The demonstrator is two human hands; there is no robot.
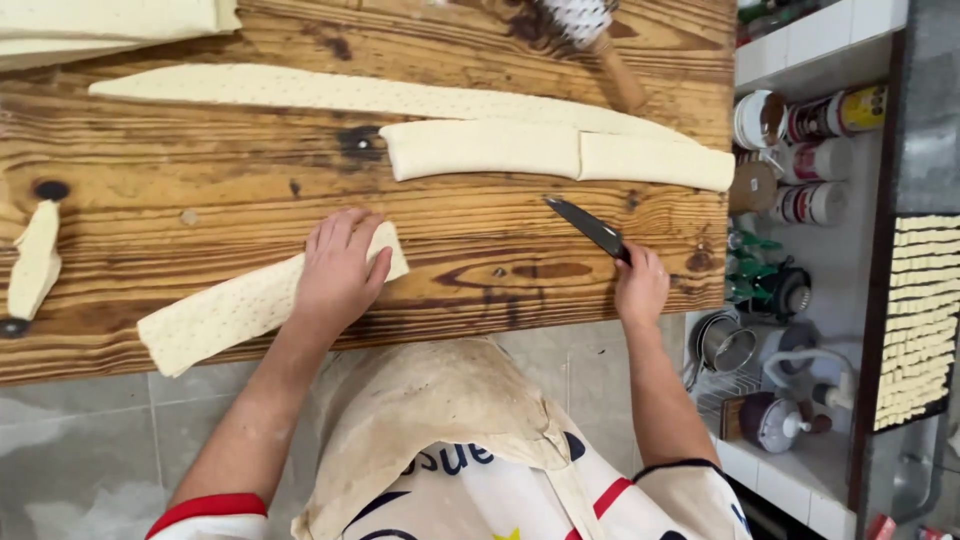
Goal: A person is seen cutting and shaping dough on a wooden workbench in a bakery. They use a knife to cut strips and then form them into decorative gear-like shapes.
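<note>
My left hand (338, 270) lies flat on a perforated strip of dough (225, 312) near the front edge of the wooden table (200, 170). In my right hand (640, 285) is a black knife (588, 226), blade pointing up and left, clear of the dough. Farther back lie two folded dough pieces (480, 148) side by side, touching a long perforated strip (300, 92) behind them.
A small dough scrap (35, 260) sits at the table's left edge. A spiked roller with a wooden handle (600, 45) lies at the back. Cans and jars (815, 160) fill a shelf on the right, beside a tray of cut dough sticks (915, 320).
</note>
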